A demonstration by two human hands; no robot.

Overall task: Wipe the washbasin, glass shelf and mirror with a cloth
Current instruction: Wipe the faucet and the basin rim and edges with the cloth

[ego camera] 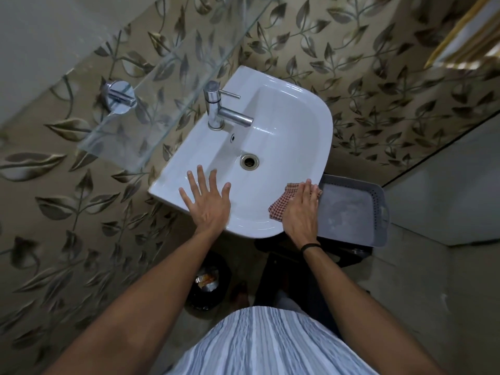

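Right hand (pixel 300 209) flat on the checked cloth (pixel 280 205), pressing it onto the washbasin (pixel 284 131) front-right rim; grip not closed, fingers straight. Left hand (pixel 208 204) splayed on the front-left rim, holding nothing. Risks: cloth slides off the rim into the grey basket (pixel 351 207) just beside; an arm going up could clip the glass shelf (pixel 151 109) edge near the tap (pixel 216 106). Bowl itself gives open room
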